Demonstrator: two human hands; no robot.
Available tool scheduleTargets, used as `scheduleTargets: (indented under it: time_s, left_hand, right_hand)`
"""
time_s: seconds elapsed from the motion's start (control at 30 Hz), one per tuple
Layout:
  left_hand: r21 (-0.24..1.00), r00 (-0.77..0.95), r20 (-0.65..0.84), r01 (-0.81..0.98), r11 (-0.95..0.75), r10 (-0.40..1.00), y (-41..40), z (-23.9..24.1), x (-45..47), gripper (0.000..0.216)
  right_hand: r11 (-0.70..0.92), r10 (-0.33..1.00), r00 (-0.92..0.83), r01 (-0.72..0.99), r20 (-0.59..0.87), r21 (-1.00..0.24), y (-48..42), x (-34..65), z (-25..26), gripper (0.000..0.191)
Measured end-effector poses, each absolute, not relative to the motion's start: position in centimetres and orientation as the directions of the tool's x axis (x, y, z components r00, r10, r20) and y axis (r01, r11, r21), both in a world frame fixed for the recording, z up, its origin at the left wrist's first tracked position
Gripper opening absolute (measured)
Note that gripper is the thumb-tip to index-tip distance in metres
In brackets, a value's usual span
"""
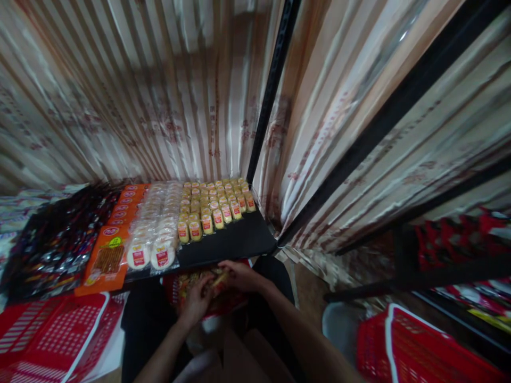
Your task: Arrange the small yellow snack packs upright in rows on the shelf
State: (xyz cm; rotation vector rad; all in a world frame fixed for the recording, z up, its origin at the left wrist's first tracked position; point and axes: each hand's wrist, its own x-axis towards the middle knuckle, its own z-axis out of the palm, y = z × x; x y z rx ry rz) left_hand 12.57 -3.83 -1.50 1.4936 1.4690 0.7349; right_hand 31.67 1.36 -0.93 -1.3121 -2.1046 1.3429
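Low in front of me, between my knees, is a red container (pixel 171 290) with yellowish packets in it. Just above it, my left hand (pixel 198 299) and my right hand (pixel 240 276) come together with curled fingers. They meet around a small yellowish snack packet (pixel 219 286), partly hidden by the fingers and blurred. On the black shelf (pixel 229 242) beyond my hands stand rows of yellow snack packets (pixel 206 223) with red labels. To their left lie round white packaged crackers (pixel 162 255) in clear wrappers.
An orange snack bag (pixel 107 258) and dark shiny packets (pixel 56 234) fill the shelf's left part. Red baskets stand at left (pixel 51 332) and right (pixel 423 346). Black posts (pixel 273 88) and pleated curtains (pixel 179 106) enclose the back. Another shelf (pixel 439 279) holds red packages at right.
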Motion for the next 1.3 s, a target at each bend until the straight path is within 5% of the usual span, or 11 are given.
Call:
scheduleTargets:
  time_s: [0.23, 0.43, 0.6, 0.67, 0.77, 0.9, 1.03, 1.3]
  left_hand:
    - [0.949, -0.026, -0.302, 0.086, 0.303, 0.953, -2.9, 0.4, 14.4, 0.038]
    - [0.929, -0.153, -0.367, -0.104, 0.354, 0.918, -1.7, 1.8, 15.6, 0.054]
    - [0.909, -0.093, -0.376, -0.231, 0.348, 0.922, -0.2, 2.8, 17.6, 0.057]
    - [0.929, -0.106, -0.332, -0.209, 0.306, 0.937, 0.6, 3.2, 18.4, 0.054]
    - [0.960, -0.146, -0.270, -0.114, 0.255, 0.952, 1.9, 3.8, 19.2, 0.048]
    - [0.977, -0.115, -0.188, 0.084, 0.198, 0.975, 3.6, 4.2, 20.3, 0.043]
    - [0.955, -0.076, -0.092, 0.277, 0.109, 0.993, 5.1, 4.3, 21.9, 0.038]
    - [0.951, 0.026, -0.010, 0.309, 0.002, 1.000, 9.1, 2.9, 25.4, 0.039]
  right_hand:
    - [-0.116, 0.904, -0.385, 0.197, -0.186, -0.974, 1.5, 31.5, 1.4, 0.040]
    - [-0.226, 0.959, -0.171, 0.013, -0.225, -0.974, 1.0, 31.9, 2.6, 0.030]
    - [-0.322, 0.945, -0.022, -0.238, -0.326, -0.916, 0.9, 32.0, 2.1, 0.035]
    - [-0.322, 0.945, 0.008, -0.158, -0.328, -0.933, 0.9, 32.1, 1.9, 0.031]
    - [-0.202, 0.975, 0.144, 0.261, -0.169, -0.944, 0.8, 32.7, 2.4, 0.038]
    - [0.102, 0.979, 0.046, 0.729, 0.197, -0.676, 0.9, 34.0, 4.0, 0.048]
    - [0.129, 0.988, -0.048, 0.781, 0.147, -0.612, 2.0, 34.9, 3.9, 0.042]
    - [-0.042, 0.936, 0.265, 0.738, 0.232, -0.673, 7.0, 36.9, 0.5, 0.042]
